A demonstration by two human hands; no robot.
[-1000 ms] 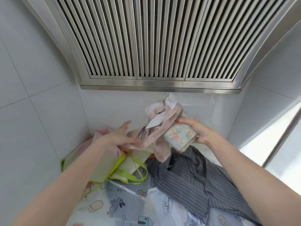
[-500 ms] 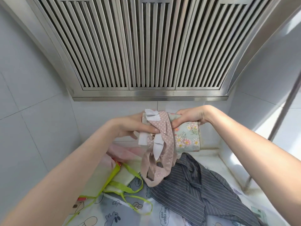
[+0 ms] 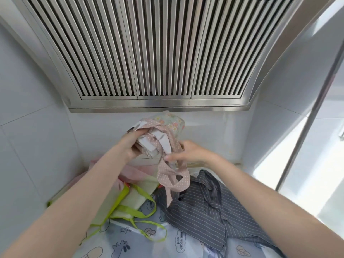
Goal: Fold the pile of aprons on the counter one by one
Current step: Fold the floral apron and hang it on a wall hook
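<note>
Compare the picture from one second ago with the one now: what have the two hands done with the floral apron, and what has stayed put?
The left hand has taken over the bundled floral apron. The right hand let go of it, dropped lower and now pinches the dotted pink strap. The grey striped apron and the green-trimmed apron lie unmoved.

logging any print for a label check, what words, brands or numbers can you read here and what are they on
"Happy" plus a second, shorter word too blurred to read: printed sideways in an oval on the cartoon-print apron.
Another small oval print on the same apron: too small to read.
Nothing else legible.
</note>
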